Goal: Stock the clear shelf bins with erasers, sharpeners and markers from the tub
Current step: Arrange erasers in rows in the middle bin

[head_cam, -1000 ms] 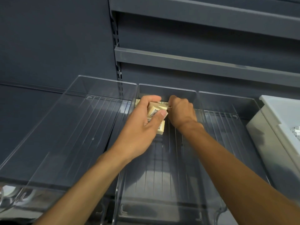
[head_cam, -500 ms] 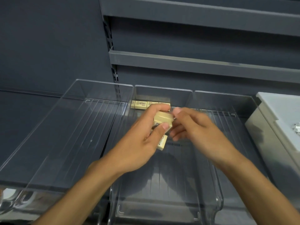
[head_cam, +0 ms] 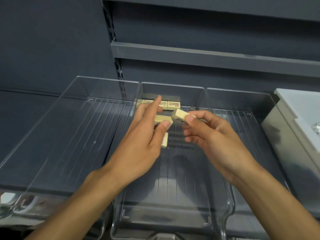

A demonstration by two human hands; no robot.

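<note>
Three clear bins stand side by side on the shelf; both hands are over the middle bin (head_cam: 173,87). A row of cream erasers (head_cam: 173,105) lies against its back wall. My left hand (head_cam: 143,142) holds a small stack of cream erasers (head_cam: 162,119) under its thumb, with the index finger pointing toward the back row. My right hand (head_cam: 213,135) pinches a single cream eraser (head_cam: 180,114) between thumb and fingers, just right of the left hand's stack.
The left clear bin (head_cam: 78,118) and the right clear bin (head_cam: 242,104) flank the middle one. A grey tub (head_cam: 290,135) stands at the far right, small white items showing at its edge. Dark grey shelves run above.
My right hand drew back from the bin's rear and took one eraser off the left hand's stack. My left index finger has lifted and straightened.
</note>
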